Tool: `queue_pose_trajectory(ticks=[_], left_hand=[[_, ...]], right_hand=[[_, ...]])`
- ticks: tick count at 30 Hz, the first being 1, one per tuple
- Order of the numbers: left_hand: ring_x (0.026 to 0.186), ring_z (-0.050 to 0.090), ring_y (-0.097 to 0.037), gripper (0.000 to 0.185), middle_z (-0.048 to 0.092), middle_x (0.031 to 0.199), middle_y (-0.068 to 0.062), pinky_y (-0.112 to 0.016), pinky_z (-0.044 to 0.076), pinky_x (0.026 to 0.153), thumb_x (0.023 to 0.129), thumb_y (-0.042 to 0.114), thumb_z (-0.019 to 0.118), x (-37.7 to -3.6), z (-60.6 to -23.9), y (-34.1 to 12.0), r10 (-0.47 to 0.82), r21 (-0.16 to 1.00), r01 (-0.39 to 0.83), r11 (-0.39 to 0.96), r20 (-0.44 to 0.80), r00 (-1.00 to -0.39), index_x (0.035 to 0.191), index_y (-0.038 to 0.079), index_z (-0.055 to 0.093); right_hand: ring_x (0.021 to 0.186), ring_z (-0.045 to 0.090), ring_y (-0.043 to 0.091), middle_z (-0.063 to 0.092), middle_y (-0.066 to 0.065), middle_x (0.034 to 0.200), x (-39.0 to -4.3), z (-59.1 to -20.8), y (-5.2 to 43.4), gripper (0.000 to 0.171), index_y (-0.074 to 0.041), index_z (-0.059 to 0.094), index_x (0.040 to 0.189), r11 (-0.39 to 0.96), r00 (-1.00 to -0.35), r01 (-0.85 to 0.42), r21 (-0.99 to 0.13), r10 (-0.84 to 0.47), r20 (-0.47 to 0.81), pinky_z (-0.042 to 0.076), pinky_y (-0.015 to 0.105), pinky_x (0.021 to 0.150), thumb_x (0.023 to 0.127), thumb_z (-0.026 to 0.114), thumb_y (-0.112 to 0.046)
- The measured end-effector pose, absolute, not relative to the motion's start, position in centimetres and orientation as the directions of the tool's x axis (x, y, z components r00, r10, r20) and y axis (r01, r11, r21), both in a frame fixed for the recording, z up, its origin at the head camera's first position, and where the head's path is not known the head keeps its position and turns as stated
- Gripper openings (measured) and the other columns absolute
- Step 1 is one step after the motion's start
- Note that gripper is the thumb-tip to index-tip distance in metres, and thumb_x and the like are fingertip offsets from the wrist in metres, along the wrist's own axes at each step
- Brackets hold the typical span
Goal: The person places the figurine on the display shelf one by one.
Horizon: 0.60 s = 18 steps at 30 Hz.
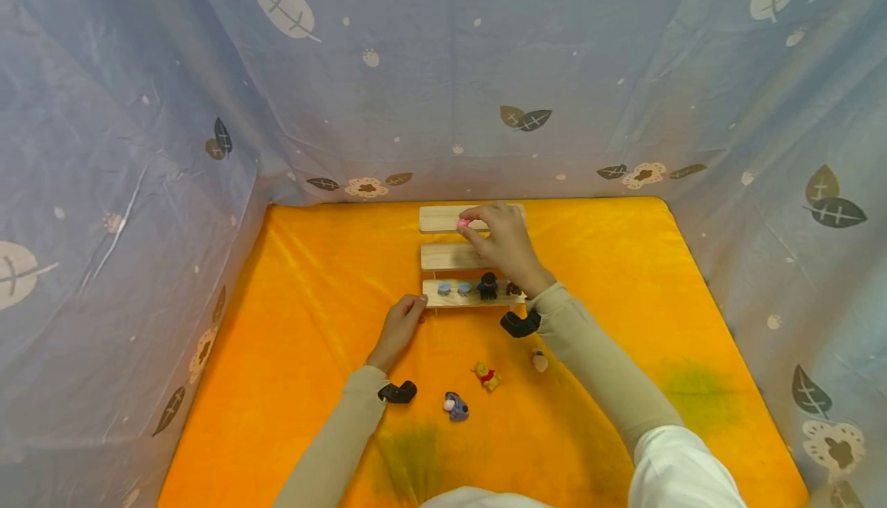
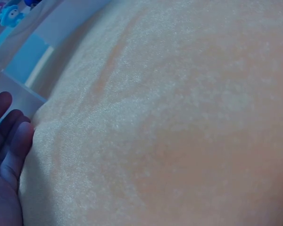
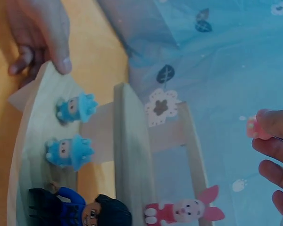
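Note:
My right hand (image 1: 504, 242) is above the back tier of a three-tier wooden shelf (image 1: 443, 257), pinching a small pink toy (image 1: 463, 223) between thumb and fingertips. Most of that toy is covered by the fingers. At the front tier's left end, my left hand (image 1: 400, 331) holds the board's corner, thumb on top and the other fingers lower down. Two light-blue figurines (image 3: 75, 107), a black-haired doll in blue (image 3: 80, 209) and a brown figure (image 1: 513, 289) stand along the front tier. A pink piglet figurine (image 3: 181, 210) on the middle tier is hidden by my right hand in the head view.
On the orange cloth (image 1: 312, 277) in front of the shelf lie a yellow bear figurine in red (image 1: 487, 376), a grey-blue donkey figurine (image 1: 456, 406) and a small pale figure (image 1: 540, 361). A leaf-patterned curtain (image 1: 430, 69) hangs close behind the shelf and along both sides.

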<state>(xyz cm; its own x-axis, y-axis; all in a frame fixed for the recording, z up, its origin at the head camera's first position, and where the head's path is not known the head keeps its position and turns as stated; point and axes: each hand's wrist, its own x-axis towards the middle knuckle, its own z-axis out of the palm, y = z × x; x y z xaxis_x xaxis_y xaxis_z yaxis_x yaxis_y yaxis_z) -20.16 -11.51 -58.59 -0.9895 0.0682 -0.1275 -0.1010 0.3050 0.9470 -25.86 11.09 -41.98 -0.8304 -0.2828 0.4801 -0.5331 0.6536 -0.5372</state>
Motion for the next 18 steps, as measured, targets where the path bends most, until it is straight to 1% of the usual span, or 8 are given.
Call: queue_pose_trajectory(ticks=[6,13,18], left_hand=[[0.081,0.057,-0.018,0.04,0.066,0.092,-0.011,-0.032,0.046,0.08,0.105,0.044,0.054,-20.3,-58.8,-11.6,0.088,0.95,-0.101,0.296,-0.132,-0.987,0.111,0.008,0.069],[0.08,0.056,-0.019,0.04,0.065,0.091,-0.011,-0.032,0.044,0.079,0.104,0.046,0.054,-20.2,-58.8,-11.6,0.083,0.953,-0.1,0.286,-0.129,-0.988,0.109,0.009,0.069],[0.08,0.055,-0.019,0.04,0.065,0.091,-0.011,-0.032,0.044,0.079,0.104,0.046,0.054,-20.2,-58.7,-11.6,0.079,0.953,-0.106,0.285,-0.133,-0.988,0.108,0.008,0.069]], right_hand=[[0.11,0.059,0.03,0.074,0.008,0.111,-26.1,-42.9,10.7,0.017,-0.012,0.074,0.105,0.698,-0.812,-0.545,-0.465,-0.301,0.5,0.037,0.051,0.099,0.095,0.073,-0.026],[0.109,0.057,0.029,0.075,0.007,0.11,-26.6,-43.9,10.8,0.019,-0.011,0.075,0.109,0.744,-0.813,-0.537,-0.397,-0.332,0.478,0.036,0.05,0.102,0.096,0.072,-0.025],[0.108,0.057,0.028,0.076,0.006,0.109,-26.9,-44.7,10.8,0.017,-0.011,0.075,0.107,0.765,-0.819,-0.529,-0.367,-0.347,0.457,0.036,0.049,0.102,0.097,0.07,-0.025]])
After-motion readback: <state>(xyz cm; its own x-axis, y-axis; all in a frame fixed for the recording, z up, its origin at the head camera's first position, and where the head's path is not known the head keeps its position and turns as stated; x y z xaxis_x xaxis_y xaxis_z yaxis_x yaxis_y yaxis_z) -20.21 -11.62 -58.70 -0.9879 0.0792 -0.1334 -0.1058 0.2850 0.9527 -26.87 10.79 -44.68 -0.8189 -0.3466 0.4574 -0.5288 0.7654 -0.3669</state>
